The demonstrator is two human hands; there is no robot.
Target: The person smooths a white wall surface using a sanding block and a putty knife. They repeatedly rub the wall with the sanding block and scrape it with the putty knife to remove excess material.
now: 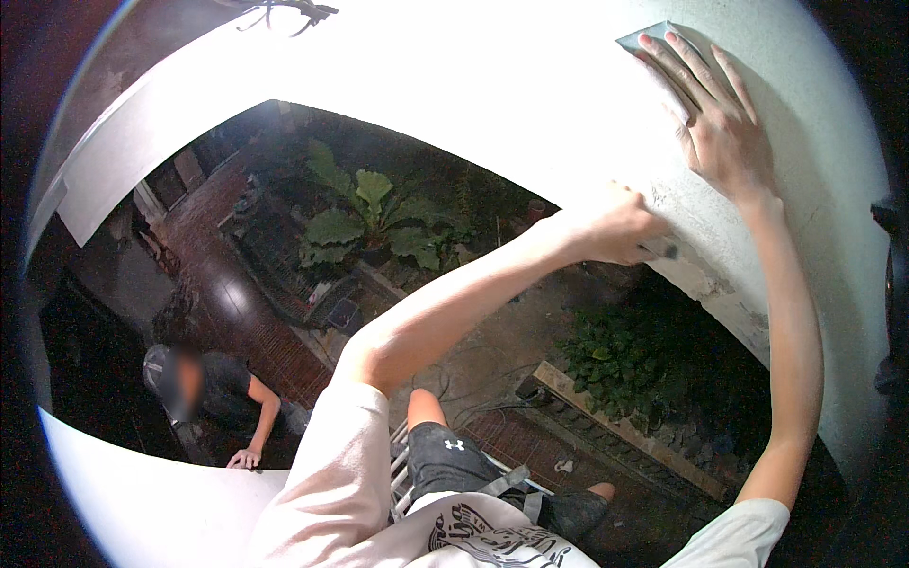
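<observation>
My right hand [727, 137] lies against a large white curved surface [454, 76] at the upper right. Its fingers are stretched out over a grey-green sheet of sandpaper [632, 42], pressed between them and the surface. Part of the sheet shows beyond the fingertips and beside the thumb. My left hand [623, 227] is closed at the lower edge of the white surface, with its fingers curled over it. Just by its wrist the edge looks rough and patchy, with a small dark spot. The bright glare hides detail around my left fingers.
A ladder [401, 478] stands beneath me. Down at the lower left a person [222, 393] in a cap rests a hand on a white surface [142, 492]. Below are leafy plants [369, 213], a bush [615, 364], a long planter edge [625, 431] and brick paving. Wires [289, 11] hang at the top.
</observation>
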